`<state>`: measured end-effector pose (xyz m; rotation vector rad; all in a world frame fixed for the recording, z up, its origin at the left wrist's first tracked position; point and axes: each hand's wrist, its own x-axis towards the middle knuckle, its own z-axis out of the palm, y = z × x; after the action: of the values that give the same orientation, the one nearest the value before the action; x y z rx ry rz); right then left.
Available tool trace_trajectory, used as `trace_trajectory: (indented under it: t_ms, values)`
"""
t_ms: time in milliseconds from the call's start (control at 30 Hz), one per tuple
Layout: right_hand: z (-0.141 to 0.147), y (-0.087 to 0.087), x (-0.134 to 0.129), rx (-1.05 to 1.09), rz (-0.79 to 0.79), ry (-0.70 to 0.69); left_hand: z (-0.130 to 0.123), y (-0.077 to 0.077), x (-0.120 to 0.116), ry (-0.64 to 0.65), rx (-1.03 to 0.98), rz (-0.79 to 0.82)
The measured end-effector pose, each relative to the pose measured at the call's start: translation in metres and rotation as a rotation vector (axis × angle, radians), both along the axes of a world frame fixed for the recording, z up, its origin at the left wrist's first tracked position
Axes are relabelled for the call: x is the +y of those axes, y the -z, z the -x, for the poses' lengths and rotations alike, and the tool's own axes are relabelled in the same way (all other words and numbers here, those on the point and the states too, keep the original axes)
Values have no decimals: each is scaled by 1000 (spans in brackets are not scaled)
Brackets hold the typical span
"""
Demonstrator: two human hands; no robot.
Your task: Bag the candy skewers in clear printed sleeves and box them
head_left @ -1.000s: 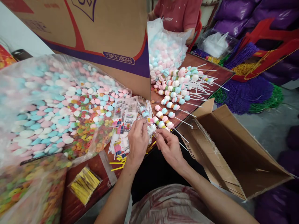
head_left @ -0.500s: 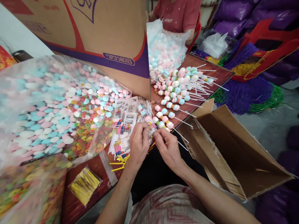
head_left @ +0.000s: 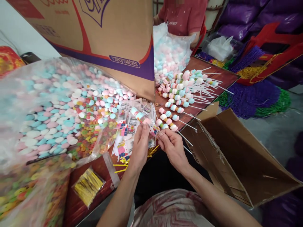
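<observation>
A marshmallow skewer in a clear printed wrapper slants between my hands, its blue end pointing up and left. My left hand is closed around it near the pink marshmallow. With thumb and fingers pinched, my right hand grips the lower end of the wrapper; the stick inside is mostly hidden. Flat printed wrappers lie just beyond my left hand. Gold twist ties are scattered beside my left wrist. Unwrapped marshmallow skewers lie in a row past my right hand, their white sticks pointing right.
Bags of loose marshmallows and gummy rings cover the left side. A packet of twist ties lies nearer. A large carton stands behind; an open cardboard box is at right. Across the table sits a person.
The wrapped skewer has tilted, its blue end swinging left and coming clearer into view. Both hands keep hold of it, and the whole view has shifted slightly.
</observation>
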<state>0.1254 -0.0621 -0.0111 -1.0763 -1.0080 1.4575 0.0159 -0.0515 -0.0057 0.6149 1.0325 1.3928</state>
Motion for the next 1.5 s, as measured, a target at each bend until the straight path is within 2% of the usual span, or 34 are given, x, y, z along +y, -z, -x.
trace_trajectory:
  t_ms: [67,200,267,433,567,700,833,900,1000,1067,1167,1233,1300,1367,1500]
  values:
    - [1,0,-3,-11,-2,-29,-5,-4,6,33,-41,9]
    - [-2,-1,-10,-171,-49,-77,-9,-9,12,-28,-65,24]
    - [-4,1,-13,-236,-71,-89,-10,-7,11,-14,-75,25]
    - [3,9,-18,-198,-89,-59,-12,-5,4,-9,-84,35]
    - [7,9,-13,-179,-93,-102,-8,-6,-3,-2,-49,16]
    - [11,-4,-3,-27,-32,-169,2,-10,-14,15,9,-37]
    - [21,-20,6,285,107,-300,20,-23,-21,97,-123,-52]
    - [25,-26,7,315,138,-406,28,-29,-22,89,-166,-90]
    - [22,-28,4,103,61,-533,31,-33,-24,72,-180,-128]
    - [12,-26,-1,-230,-75,-556,31,-32,-23,48,-216,-130]
    - [-10,-21,-12,-830,-306,-528,36,-28,-20,-58,-245,-128]
    - [-25,-15,-17,-1058,-375,-447,44,-24,-17,-91,-227,-101]
    - [-36,-9,-18,-1180,-406,-339,51,-18,-15,-88,-199,-56]
    - [-38,-3,-16,-1246,-450,-287,53,-12,-15,-72,-164,-17]
    - [-21,6,-9,-1331,-568,-387,47,-7,-16,-49,-127,-18]
